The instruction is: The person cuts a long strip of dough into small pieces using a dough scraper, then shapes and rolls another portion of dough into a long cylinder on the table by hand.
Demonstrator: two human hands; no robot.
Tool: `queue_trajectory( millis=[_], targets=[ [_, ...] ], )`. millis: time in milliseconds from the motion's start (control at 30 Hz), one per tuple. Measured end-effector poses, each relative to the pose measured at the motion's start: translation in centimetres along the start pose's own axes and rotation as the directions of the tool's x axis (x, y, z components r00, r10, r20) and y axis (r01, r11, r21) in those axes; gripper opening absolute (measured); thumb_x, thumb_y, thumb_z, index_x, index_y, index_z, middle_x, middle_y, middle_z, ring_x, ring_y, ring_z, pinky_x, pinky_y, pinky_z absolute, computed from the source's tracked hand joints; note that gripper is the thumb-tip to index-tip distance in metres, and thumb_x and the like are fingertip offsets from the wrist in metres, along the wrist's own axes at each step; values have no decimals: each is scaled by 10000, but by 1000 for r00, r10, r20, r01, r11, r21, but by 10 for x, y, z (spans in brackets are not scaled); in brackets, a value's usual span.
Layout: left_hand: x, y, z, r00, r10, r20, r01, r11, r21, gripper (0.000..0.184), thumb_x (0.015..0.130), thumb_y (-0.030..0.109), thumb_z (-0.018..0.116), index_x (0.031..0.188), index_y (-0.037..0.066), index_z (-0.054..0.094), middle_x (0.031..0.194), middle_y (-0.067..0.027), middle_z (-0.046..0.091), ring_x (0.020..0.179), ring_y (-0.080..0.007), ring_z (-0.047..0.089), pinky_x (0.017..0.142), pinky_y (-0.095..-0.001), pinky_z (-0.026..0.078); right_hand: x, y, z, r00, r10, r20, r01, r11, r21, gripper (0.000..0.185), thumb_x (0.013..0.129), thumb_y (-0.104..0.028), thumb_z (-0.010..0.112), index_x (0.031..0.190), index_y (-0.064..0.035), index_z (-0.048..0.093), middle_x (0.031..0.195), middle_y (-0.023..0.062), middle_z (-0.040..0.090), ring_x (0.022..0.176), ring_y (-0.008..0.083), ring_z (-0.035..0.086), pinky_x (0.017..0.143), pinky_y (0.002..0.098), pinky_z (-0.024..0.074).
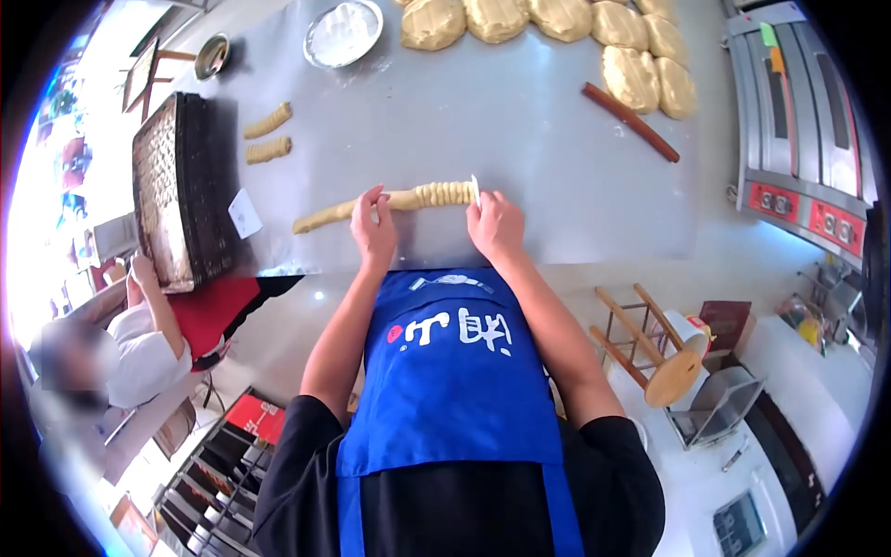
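A long rope of dough (325, 217) lies crosswise on the metal table in front of me. Its right part is cut into several short pieces (445, 193) that still sit in line. My left hand (374, 232) grips the rope near its middle, thumb and fingers bent around it. In my right hand (497, 226) is a thin white dough scraper (476, 190), held on edge at the rope's right end. The fingers of that hand are closed on it. Two short rows of cut dough (268, 150) rest farther left.
A dark tray (206, 200) of small pieces stands at the table's left edge, by a white card (244, 213). A bowl of flour (342, 33), large dough lumps (561, 19) and a rolling pin (631, 122) lie farther back. Another person (148, 357) sits at left.
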State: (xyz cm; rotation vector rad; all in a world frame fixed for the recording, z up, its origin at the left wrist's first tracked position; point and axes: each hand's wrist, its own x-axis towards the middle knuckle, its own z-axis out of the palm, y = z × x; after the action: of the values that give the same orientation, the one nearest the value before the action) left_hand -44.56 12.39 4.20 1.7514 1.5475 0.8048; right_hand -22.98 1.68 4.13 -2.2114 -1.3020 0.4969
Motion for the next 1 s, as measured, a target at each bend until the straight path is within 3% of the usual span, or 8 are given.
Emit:
queue_trajectory(
  millis=[200,267,333,400,500,667,867,1000],
  targets=[
    [-2,-28,-37,964,265,33,-259,898,356,325,936,109,759,1256,64,718,1247,-125,714,1200,-313,633,1088,-473,452,-4,34,-9,964,217,-155,-218,976,7,239,943,-226,684,813,-26,667,773,202,694,728,450,689,655,546,525],
    [13,-13,-36,926,349,146,-377,883,278,364,916,151,783,1264,71,717,1294,-120,691,1235,-310,611,1095,-481,440,-13,52,-19,926,358,-123,-325,918,226,260,977,-217,678,866,18,680,697,169,668,635,331,647,618,457,489],
    [28,-11,-28,866,434,248,-481,858,181,406,895,193,807,1272,77,715,1340,-116,667,1269,-308,589,1101,-489,428,-26,83,-12,745,660,92,-486,443,753,206,970,-193,665,950,4,721,849,40,718,717,185,665,602,359,474],
    [43,-27,-17,722,416,553,-611,759,227,551,813,301,875,1287,85,695,1315,-120,643,1258,-309,575,1077,-476,443,-33,57,-41,594,766,247,-491,102,865,209,968,-206,656,1081,-39,711,925,54,727,754,199,683,595,337,472],
    [64,-64,1,592,505,628,-680,731,52,641,734,379,915,1256,82,692,1205,-107,641,1203,-315,578,1042,-467,460,-48,32,-45,455,869,193,-498,69,864,267,984,-227,631,1186,-59,680,987,60,733,803,205,702,602,331,486],
    [72,-54,-6,605,497,622,-621,783,-22,545,762,344,908,1196,81,709,1152,-89,631,1153,-311,580,995,-451,476,-72,-9,-6,517,804,293,-272,-170,947,315,1029,-270,627,1283,-83,644,1123,51,749,973,227,719,672,376,547],
    [78,-59,4,626,490,606,-549,829,-103,435,793,293,893,1133,64,745,1126,-77,673,1113,-308,599,1000,-456,473,-58,-76,21,664,702,255,-289,-74,955,343,1017,-220,714,1311,-63,629,1120,70,745,883,191,731,627,315,571],
    [82,-62,1,607,546,578,-573,804,-159,362,798,253,879,1065,45,751,1018,-83,692,1043,-321,623,949,-463,496,-36,-101,35,748,655,109,-377,285,881,276,990,-196,743,1214,-42,692,1023,118,769,774,236,743,604,345,568]
  ],
)
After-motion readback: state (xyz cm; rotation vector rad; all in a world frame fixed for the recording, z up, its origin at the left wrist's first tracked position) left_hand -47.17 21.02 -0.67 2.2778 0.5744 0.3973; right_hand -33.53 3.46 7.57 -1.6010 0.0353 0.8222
